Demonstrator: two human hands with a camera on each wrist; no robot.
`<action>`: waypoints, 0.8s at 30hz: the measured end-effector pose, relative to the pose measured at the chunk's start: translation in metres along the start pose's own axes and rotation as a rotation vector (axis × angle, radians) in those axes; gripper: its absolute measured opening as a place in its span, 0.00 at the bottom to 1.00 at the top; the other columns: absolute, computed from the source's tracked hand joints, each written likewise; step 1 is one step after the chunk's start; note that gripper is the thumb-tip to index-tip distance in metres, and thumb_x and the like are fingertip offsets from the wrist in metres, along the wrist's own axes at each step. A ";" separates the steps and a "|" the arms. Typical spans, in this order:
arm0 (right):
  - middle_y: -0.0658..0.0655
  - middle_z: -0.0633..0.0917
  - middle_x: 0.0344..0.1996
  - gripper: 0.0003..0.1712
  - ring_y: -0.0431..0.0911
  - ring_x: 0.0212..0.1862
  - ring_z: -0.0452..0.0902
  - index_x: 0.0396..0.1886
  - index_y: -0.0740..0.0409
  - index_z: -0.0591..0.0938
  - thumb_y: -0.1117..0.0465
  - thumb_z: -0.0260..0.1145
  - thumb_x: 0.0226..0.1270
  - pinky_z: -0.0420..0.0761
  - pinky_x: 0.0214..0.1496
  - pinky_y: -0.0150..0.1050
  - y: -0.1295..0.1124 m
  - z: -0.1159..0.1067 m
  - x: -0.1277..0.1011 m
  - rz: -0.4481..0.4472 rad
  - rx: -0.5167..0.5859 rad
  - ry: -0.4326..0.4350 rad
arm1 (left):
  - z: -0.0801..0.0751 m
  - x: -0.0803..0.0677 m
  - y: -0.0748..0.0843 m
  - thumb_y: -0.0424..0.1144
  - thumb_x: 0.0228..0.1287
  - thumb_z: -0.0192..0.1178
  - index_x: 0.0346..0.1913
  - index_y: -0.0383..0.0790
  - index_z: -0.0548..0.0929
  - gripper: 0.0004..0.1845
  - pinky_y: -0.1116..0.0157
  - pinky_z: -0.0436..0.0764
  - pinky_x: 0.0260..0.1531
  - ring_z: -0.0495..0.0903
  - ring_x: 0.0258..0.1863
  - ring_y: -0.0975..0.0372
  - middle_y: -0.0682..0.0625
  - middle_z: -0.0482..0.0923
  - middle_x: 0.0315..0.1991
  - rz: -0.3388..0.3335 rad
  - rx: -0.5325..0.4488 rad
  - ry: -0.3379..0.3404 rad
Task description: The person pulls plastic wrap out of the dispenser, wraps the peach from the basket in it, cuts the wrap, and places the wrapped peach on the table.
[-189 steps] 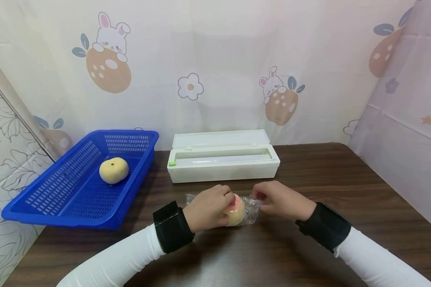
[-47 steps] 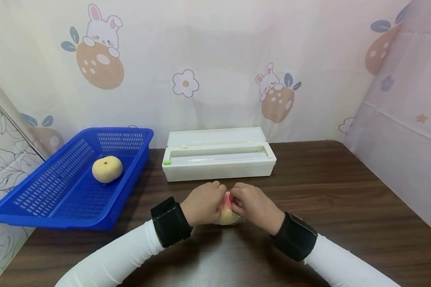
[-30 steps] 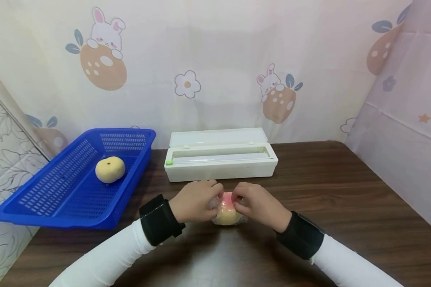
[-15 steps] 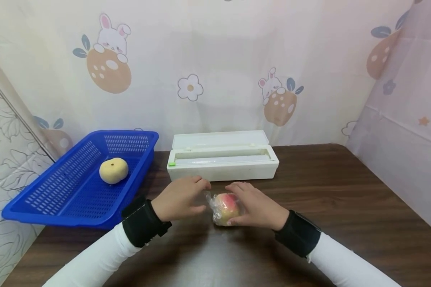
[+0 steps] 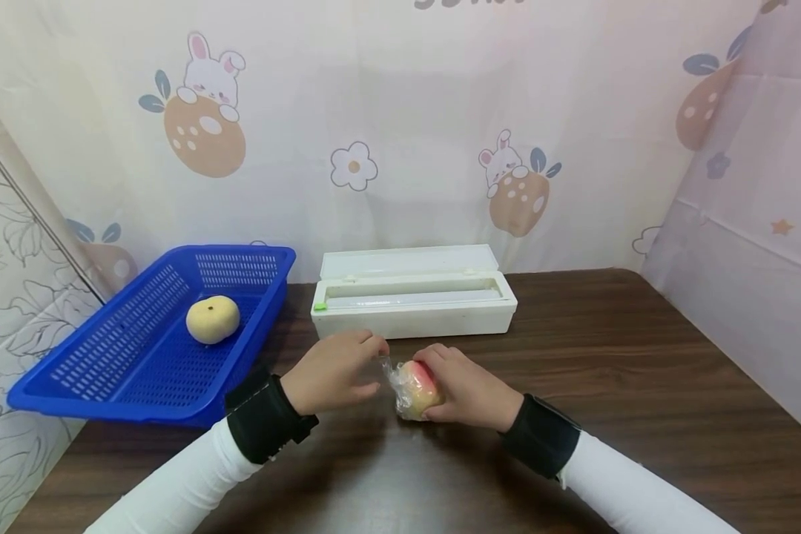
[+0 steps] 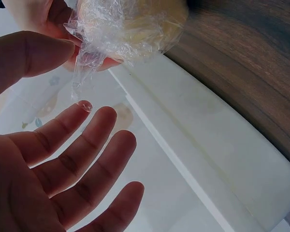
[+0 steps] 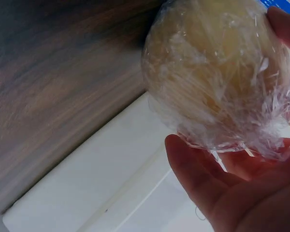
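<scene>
A yellow-and-pink fruit wrapped in clear cling film sits low over the dark wooden table in front of me. My right hand grips it from the right, with its fingers curled under the wrapped fruit. My left hand is just left of it with straight, spread fingers. A loose tail of film hangs between its thumb and index finger, and neither pinches it.
A white cling film dispenser box with its lid up stands right behind the hands. A blue plastic basket at the left holds a pale yellow fruit. Patterned curtains close in the back and both sides.
Both hands were pressed round the fruit a second ago. My left hand has let go and drawn back to the left, and my right hand alone now holds the wrapped fruit.
</scene>
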State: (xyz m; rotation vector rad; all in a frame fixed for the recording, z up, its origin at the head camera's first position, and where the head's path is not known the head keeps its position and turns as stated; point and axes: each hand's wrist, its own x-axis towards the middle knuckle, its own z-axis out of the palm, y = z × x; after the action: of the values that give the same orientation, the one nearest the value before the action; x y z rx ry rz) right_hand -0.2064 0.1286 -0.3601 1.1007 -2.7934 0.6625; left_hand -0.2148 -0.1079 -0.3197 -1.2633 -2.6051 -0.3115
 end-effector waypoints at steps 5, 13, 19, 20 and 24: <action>0.52 0.75 0.44 0.36 0.43 0.44 0.70 0.51 0.61 0.72 0.56 0.77 0.42 0.76 0.47 0.39 0.000 0.002 0.002 0.019 0.004 0.008 | 0.000 -0.003 0.000 0.43 0.52 0.68 0.48 0.41 0.77 0.20 0.64 0.79 0.36 0.77 0.35 0.61 0.49 0.81 0.40 -0.020 -0.013 -0.015; 0.51 0.75 0.42 0.36 0.43 0.43 0.69 0.50 0.60 0.72 0.54 0.77 0.41 0.76 0.44 0.38 0.001 -0.005 -0.003 0.046 0.012 0.033 | -0.001 -0.004 0.001 0.44 0.53 0.68 0.48 0.41 0.77 0.20 0.65 0.80 0.37 0.78 0.37 0.62 0.51 0.80 0.41 -0.036 -0.027 -0.025; 0.52 0.76 0.39 0.34 0.42 0.40 0.70 0.47 0.62 0.73 0.55 0.78 0.40 0.76 0.43 0.38 0.013 -0.021 -0.013 0.059 -0.016 0.092 | 0.002 -0.005 0.002 0.44 0.53 0.67 0.52 0.39 0.75 0.24 0.63 0.80 0.37 0.79 0.39 0.60 0.48 0.80 0.42 -0.011 -0.005 -0.001; 0.52 0.76 0.38 0.33 0.42 0.39 0.70 0.46 0.63 0.73 0.56 0.78 0.40 0.76 0.42 0.37 0.016 -0.024 -0.016 0.059 -0.020 0.107 | 0.003 -0.006 0.002 0.44 0.53 0.68 0.52 0.38 0.75 0.25 0.63 0.80 0.36 0.79 0.38 0.60 0.48 0.80 0.42 0.000 0.002 0.012; 0.53 0.77 0.35 0.32 0.42 0.36 0.71 0.44 0.64 0.74 0.57 0.78 0.39 0.76 0.38 0.36 0.034 -0.039 -0.031 0.112 -0.032 0.138 | 0.006 -0.006 0.003 0.43 0.52 0.68 0.53 0.38 0.74 0.26 0.63 0.79 0.33 0.79 0.36 0.60 0.49 0.79 0.39 0.023 0.028 0.041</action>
State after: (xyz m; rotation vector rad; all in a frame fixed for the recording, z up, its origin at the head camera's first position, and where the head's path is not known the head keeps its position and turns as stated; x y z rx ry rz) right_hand -0.2091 0.1865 -0.3440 0.8632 -2.7528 0.6739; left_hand -0.2099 -0.1088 -0.3271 -1.2638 -2.5494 -0.2929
